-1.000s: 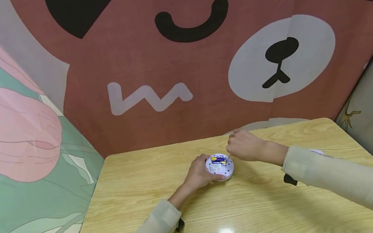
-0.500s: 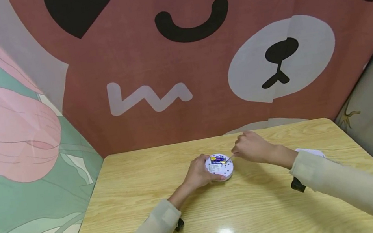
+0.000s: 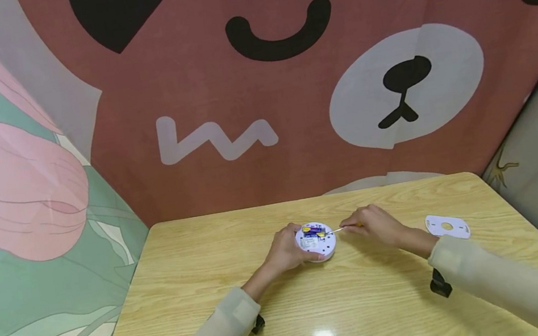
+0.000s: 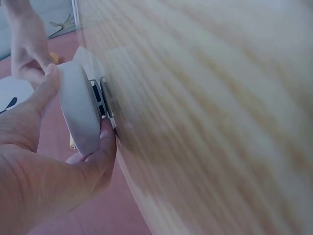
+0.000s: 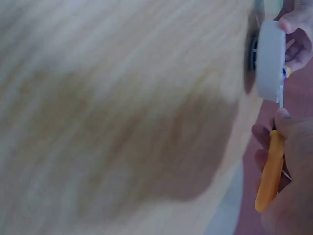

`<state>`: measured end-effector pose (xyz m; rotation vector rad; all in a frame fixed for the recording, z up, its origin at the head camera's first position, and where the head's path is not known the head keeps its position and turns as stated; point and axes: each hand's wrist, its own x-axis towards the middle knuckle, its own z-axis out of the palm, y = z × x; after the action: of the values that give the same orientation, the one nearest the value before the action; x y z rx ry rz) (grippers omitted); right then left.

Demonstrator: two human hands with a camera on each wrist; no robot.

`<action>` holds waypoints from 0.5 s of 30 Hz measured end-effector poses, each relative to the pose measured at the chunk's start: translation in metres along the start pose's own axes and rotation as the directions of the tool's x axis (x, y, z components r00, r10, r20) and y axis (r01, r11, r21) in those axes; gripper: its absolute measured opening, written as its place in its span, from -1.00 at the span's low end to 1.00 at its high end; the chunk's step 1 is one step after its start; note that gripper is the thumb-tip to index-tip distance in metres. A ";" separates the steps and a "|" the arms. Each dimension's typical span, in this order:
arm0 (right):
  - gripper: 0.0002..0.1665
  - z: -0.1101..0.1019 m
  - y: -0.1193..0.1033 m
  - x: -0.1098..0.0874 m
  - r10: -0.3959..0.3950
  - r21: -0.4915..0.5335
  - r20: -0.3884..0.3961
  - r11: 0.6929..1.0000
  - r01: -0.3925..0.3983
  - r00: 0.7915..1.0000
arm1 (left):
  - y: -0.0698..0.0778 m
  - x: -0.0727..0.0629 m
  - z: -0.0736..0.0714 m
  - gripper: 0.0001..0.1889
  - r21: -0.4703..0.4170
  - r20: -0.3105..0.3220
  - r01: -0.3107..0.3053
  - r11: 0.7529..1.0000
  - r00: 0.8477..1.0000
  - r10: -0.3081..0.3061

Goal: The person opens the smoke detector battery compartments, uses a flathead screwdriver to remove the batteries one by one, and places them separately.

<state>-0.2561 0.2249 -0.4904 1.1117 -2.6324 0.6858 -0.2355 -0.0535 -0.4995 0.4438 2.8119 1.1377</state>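
Note:
A round white smoke-detector-like device [image 3: 319, 250] stands on the table, its battery side facing up. My left hand [image 3: 283, 251] grips its rim from the left, thumb on the near side. Purple-and-yellow batteries [image 3: 313, 232] sit in its compartment, one looking raised at an angle. From the right, my right hand [image 3: 374, 226] holds a screwdriver with an orange handle [image 5: 270, 171]. Its thin metal shaft reaches over the device's face, the tip right at the batteries' end. In the left wrist view, dark slotted parts [image 4: 99, 98] show on the device's underside, close to the tabletop.
A white plate [image 3: 434, 227] with rounded ends and a central hole lies on the wooden table [image 3: 200, 269], beyond my right forearm. A patterned cloth [image 3: 230, 185] hangs right behind the table's back edge.
My right hand has moved right and lower, so the screwdriver lies flatter and more of its shaft shows. The white plate has come into full view. My left hand stays put.

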 end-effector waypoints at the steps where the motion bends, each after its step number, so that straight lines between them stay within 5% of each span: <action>1: -0.81 0.002 0.001 -0.002 0.019 0.029 -0.006 0.999 -0.019 1.000 | 0.000 0.000 0.000 -0.07 0.000 0.001 0.001 1.000 1.000 -0.001; 15: -0.76 0.022 0.009 -0.016 0.210 0.285 0.008 0.937 -0.203 0.978 | 0.001 -0.002 -0.002 -0.06 -0.005 0.004 0.006 1.000 1.000 -0.006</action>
<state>-0.2521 0.2296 -0.5181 0.8895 -2.7170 1.1437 -0.2341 -0.0548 -0.4974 0.4367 2.8049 1.1415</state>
